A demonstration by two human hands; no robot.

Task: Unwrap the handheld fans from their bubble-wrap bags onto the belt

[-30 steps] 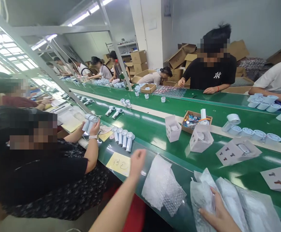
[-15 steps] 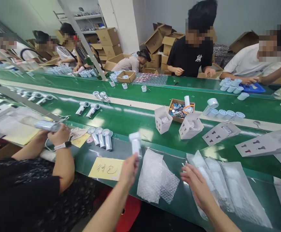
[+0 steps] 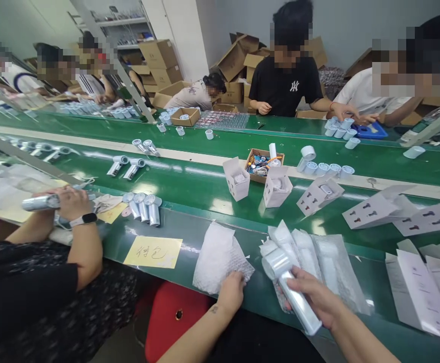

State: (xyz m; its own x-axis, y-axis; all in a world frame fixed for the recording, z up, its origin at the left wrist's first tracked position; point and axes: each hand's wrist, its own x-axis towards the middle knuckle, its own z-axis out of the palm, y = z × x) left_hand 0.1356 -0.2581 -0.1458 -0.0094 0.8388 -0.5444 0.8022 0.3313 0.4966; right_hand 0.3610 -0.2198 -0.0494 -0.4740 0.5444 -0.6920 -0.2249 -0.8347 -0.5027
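My right hand (image 3: 314,292) is wrapped round a shiny pale blue hair dryer (image 3: 299,297), its round head pointing up and left. My left hand (image 3: 231,292) rests on the lower right edge of the bubble-wrap bags (image 3: 214,257); its fingertips are partly hidden, so their grip cannot be made out. Behind the held dryer lie several wrapped dryers (image 3: 328,267) in bubble bags. A yellow paper (image 3: 153,252) with handwriting lies left of the bags. Further left stand several unwrapped dryers (image 3: 154,209).
Open white boxes (image 3: 237,180) line the green belt (image 3: 189,184), beside a carton of small parts (image 3: 256,174). A neighbour's hands (image 3: 72,201) hold another dryer at the left. A red stool (image 3: 167,312) is below the table edge. People work across the belt.
The dryer has passed from my left hand to my right. My left hand has moved down and right to the bubble-wrap bags. The view has shifted somewhat right.
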